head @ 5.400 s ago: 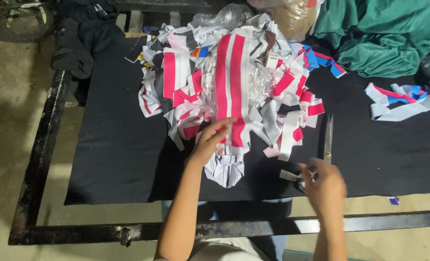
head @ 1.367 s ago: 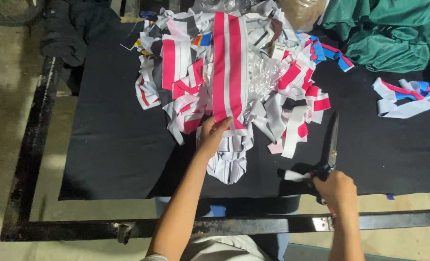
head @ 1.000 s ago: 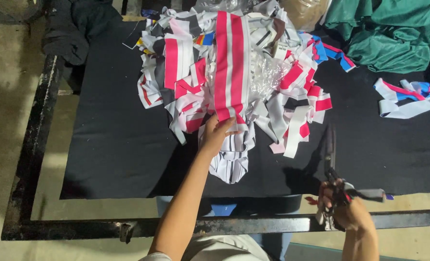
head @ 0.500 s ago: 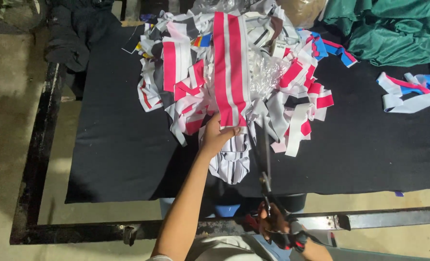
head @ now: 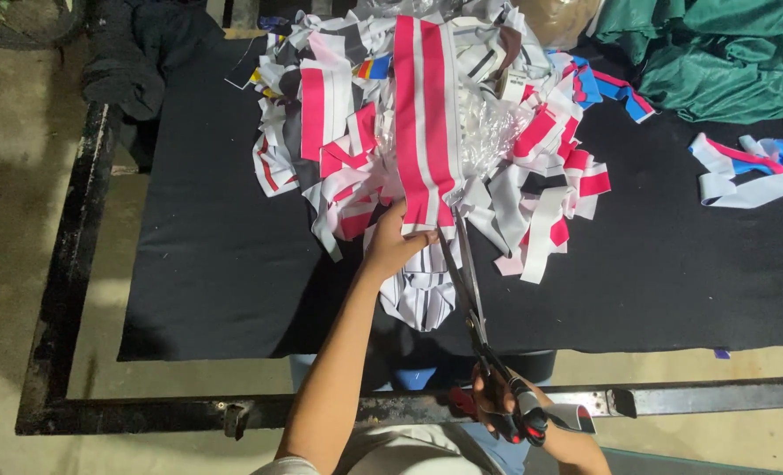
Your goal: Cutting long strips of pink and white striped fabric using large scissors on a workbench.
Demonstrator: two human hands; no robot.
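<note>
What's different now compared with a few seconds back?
The right hand picked up the scissors from the black cloth on its right, swung them in, and now points the blades at the pink-and-white striped strip. The left hand still pins that strip's near end; the scrap pile lies unchanged.

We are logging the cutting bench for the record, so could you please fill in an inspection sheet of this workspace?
Surface: black cloth spread over a dark metal-framed table.
Job's things: pink-and-white striped fabric strip on top of the pile; long scissors with blades pointing at its near end.
Clutter: heap of pink, white and grey offcuts; loose blue-pink-white strips at right; green fabric; dark garment at the far left corner.
Grippers: left hand pinches the strip's near edge; right hand grips the scissor handles.
Cables: nothing seen.
Surroundings: bare concrete floor.
</note>
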